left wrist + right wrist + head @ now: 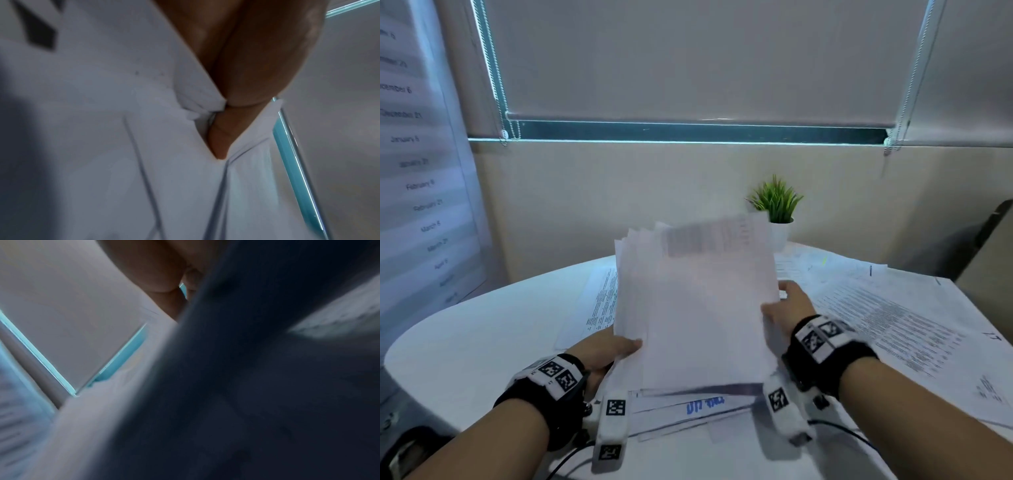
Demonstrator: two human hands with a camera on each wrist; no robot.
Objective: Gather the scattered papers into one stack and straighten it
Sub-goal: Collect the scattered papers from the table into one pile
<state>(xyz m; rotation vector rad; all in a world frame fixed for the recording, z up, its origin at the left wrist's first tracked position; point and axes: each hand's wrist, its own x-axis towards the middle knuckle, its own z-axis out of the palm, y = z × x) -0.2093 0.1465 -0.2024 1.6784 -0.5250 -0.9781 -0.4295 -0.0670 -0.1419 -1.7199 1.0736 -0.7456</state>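
Stack [698, 301] between hands (seemingly upright)

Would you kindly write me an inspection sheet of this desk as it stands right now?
Surface: white round table, largely covered on its right side.
Job's things: held stack of papers upright, top edges uneven; loose papers spread at right, more under the stack.
Clutter: potted plant at the back.
Grippers: left hand grips the stack's left edge; right hand grips its right edge.
Cables: thin black cable near the right wrist.
Surroundings: lowered window blind; wall chart of dates at left.
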